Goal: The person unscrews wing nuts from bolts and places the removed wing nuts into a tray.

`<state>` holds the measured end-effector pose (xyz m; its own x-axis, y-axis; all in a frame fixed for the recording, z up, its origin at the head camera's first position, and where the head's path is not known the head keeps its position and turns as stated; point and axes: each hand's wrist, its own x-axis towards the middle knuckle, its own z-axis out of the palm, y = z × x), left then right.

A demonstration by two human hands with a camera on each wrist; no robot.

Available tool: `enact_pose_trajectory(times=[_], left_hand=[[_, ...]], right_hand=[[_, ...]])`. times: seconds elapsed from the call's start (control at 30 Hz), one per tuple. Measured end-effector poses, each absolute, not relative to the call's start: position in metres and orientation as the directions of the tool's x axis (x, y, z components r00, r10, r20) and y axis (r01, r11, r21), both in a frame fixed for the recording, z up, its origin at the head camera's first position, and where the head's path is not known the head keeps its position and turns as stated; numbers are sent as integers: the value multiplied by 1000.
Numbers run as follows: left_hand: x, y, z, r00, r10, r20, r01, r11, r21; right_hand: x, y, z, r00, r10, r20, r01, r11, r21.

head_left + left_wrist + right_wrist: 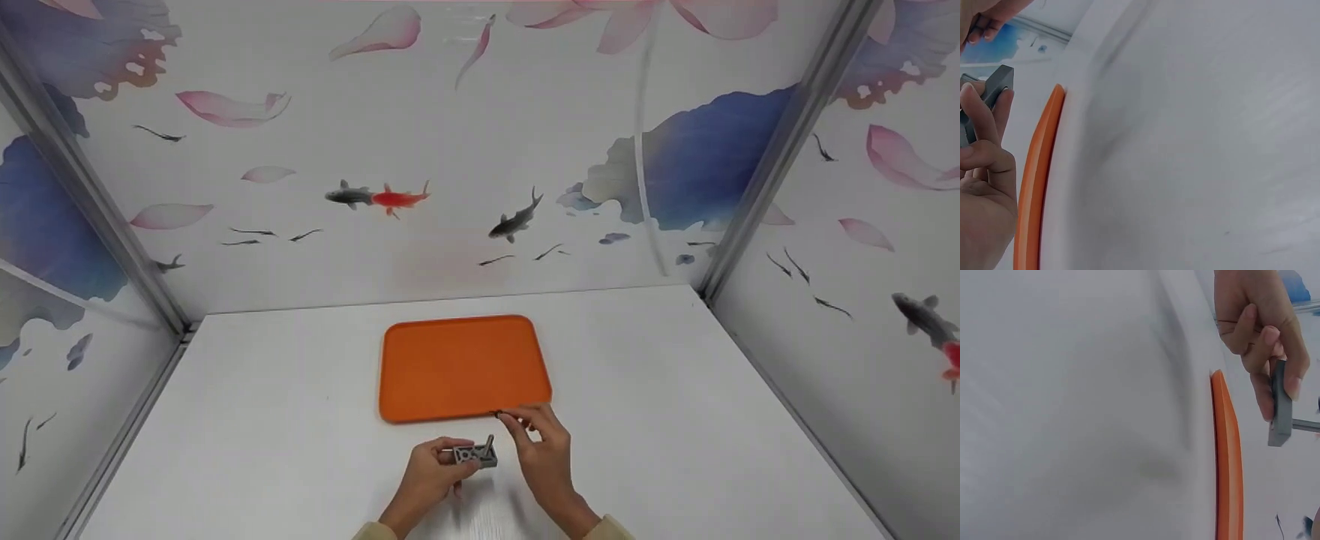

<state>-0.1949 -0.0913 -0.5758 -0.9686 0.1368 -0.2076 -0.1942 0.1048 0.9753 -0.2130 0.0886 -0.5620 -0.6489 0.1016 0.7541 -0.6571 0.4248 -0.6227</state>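
Note:
My left hand grips a small grey rectangular block between thumb and fingers, just in front of the tray. Holes show in the block's upper face, and a metal post sticks up from its right end. In the right wrist view, the grey block is seen edge-on with the post jutting sideways. Thumb and fingertips of my right hand pinch a small dark piece by the tray's front edge. That piece is too small to identify.
An orange tray lies on the white table beyond both hands. Printed wall panels with fish and petals enclose the table at the back and sides. Metal posts stand at the back corners.

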Motion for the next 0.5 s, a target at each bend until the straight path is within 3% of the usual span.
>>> enact_pose_trajectory(times=[0.3,0.5], left_hand=[[-201,-86,-593,-945,129,-300,-268,220,938],[-206,-82,-600,-949,133,-285,-238,291,927]], right_hand=[[-236,106,-566,-670,35,742,-651,452,-609],[-251,110,-570,-670,9,742,-654,465,-596]])
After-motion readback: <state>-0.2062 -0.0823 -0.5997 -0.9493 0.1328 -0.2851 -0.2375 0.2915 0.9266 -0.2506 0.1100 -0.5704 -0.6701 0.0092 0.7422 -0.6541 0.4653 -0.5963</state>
